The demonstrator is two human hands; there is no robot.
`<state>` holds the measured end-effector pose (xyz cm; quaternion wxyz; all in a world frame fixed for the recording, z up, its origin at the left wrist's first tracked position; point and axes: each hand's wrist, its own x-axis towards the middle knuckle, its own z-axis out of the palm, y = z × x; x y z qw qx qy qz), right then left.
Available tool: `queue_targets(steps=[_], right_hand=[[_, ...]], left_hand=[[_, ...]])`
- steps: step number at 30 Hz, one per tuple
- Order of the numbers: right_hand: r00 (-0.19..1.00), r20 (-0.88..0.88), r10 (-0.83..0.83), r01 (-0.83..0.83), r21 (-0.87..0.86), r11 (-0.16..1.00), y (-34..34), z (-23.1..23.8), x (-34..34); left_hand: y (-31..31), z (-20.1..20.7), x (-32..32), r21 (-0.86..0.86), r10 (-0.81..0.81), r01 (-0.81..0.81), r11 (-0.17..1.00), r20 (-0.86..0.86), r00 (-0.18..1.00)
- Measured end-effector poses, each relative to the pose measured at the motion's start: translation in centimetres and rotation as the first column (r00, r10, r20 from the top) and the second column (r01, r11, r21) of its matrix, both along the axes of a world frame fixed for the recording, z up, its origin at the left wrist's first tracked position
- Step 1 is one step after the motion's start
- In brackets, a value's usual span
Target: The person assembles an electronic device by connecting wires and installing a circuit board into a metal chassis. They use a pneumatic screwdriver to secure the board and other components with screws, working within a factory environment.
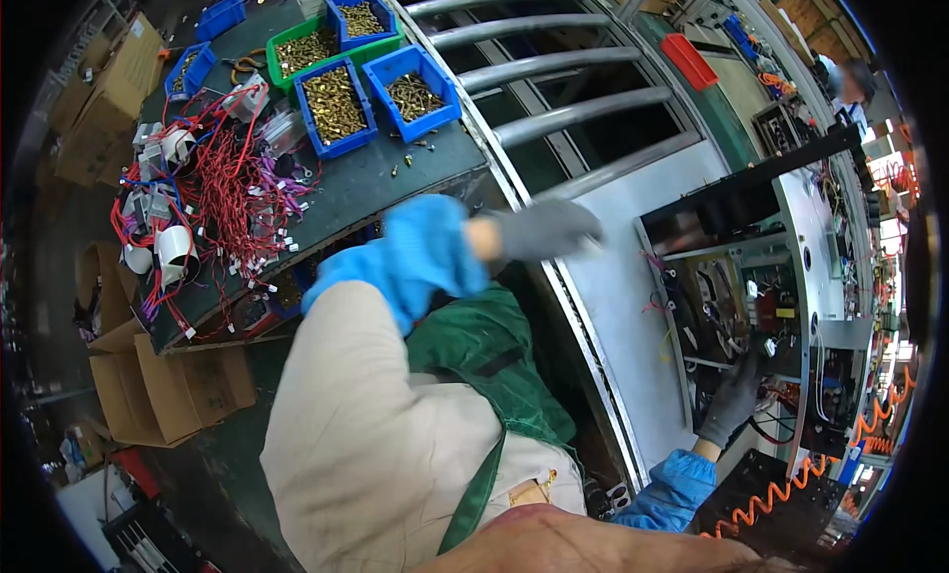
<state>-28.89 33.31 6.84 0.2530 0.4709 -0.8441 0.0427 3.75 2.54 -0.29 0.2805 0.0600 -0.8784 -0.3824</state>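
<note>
Above the left edge of the pale metal surface, my left hand [550,231] in a grey glove is smeared by motion. A small pale spot shows at its fingertips, and I cannot tell what it is. My right hand [733,397], also gloved in grey, reaches into an open appliance housing [806,276] on the right. Its fingers look drawn together beside a small white part [770,348], but what they hold is too dark to make out. Wires, a circuit board [766,301] and a yellow component [785,313] show inside the housing.
Blue bins [336,108] of brass-coloured screws and a green tray [301,54] stand on the dark bench at upper left. Red wire harnesses [232,158] lie heaped nearby. Metal rollers [563,69] run beyond the pale surface. An orange coiled hose [781,494] crosses the lower right. Cardboard boxes [183,390] stand lower left.
</note>
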Motion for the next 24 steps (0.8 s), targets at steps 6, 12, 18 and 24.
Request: queue_targets(steps=[6,12,18,24], right_hand=[[0.998,-0.027,-0.062,0.062,0.017,0.998,0.6,-0.6,0.6],[0.996,-0.05,-0.069,0.07,0.025,0.997,0.8,-1.0,0.6],[0.98,0.075,-0.186,0.179,0.101,0.979,0.0,0.2,2.0],[0.995,0.026,-0.093,0.092,0.019,0.996,1.0,-1.3,0.8]], left_hand=[[-5.9,-0.4,23.2,-0.452,0.994,-0.892,-0.002,0.095,-0.05],[-6.5,-2.1,30.2,-0.628,0.816,-0.778,0.036,0.468,-0.339],[-7.7,0.4,33.4,-0.087,0.998,-0.995,-0.051,-0.044,-0.047],[-3.7,15.7,32.5,0.155,0.76,-0.956,0.248,-0.643,0.093]])
